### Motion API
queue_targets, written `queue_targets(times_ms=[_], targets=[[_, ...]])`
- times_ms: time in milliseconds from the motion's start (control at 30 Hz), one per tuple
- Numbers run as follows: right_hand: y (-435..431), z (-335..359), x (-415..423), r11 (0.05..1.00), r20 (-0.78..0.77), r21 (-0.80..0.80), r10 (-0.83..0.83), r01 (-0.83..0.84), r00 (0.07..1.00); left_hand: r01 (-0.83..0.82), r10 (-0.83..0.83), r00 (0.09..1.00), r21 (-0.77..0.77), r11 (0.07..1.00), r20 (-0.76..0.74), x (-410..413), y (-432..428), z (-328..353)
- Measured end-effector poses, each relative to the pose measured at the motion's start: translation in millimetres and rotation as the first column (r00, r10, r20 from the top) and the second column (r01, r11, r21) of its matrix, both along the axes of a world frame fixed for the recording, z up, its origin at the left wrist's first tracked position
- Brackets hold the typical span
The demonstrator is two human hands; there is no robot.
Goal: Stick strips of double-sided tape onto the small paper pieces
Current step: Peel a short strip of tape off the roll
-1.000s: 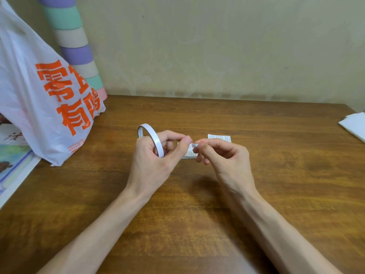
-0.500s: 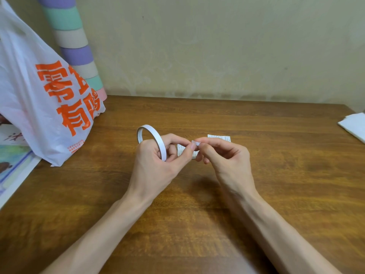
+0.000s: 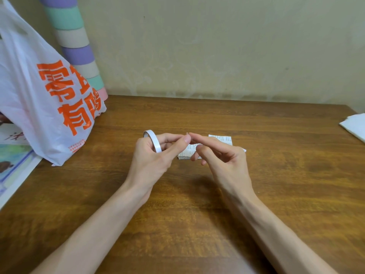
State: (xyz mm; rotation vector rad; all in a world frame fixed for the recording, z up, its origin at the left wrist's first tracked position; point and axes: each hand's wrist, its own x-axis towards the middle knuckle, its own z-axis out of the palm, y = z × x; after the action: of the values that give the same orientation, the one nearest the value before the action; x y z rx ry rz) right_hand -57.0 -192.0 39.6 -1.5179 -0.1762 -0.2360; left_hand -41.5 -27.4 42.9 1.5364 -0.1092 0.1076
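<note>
Thin white tape roll (image 3: 153, 142) stands on edge; small printed paper pieces (image 3: 224, 139) lie flat nearby.

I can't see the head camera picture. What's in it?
A left hand holds a white ring-shaped tape roll above a brown wooden table; the right hand reaches a forefinger to its fingertips. Small printed paper pieces lie beneath.

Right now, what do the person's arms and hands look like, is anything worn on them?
Nothing is worn. The left hand and right hand have no gloves, rings or watch in view, and the left forearm and right forearm are bare, with no sleeve showing down to the picture's bottom edge. No bracelets or markings show.
</note>
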Motion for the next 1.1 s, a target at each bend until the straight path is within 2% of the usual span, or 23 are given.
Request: queue_targets(times_ms=[500,1100], targets=[[1.1,-5.1,1.3,0.996,0.053,-0.090,0.020,-0.015,0.998,0.055,-0.059,0.996,-0.056,0.997,-0.069,-0.5,2.6,0.4],[0.0,-8.3,4.0,0.996,0.080,-0.086,0.040,-0.033,0.996,0.075,-0.078,0.996,-0.064,0.995,-0.046,-0.9,3.4,2.5]])
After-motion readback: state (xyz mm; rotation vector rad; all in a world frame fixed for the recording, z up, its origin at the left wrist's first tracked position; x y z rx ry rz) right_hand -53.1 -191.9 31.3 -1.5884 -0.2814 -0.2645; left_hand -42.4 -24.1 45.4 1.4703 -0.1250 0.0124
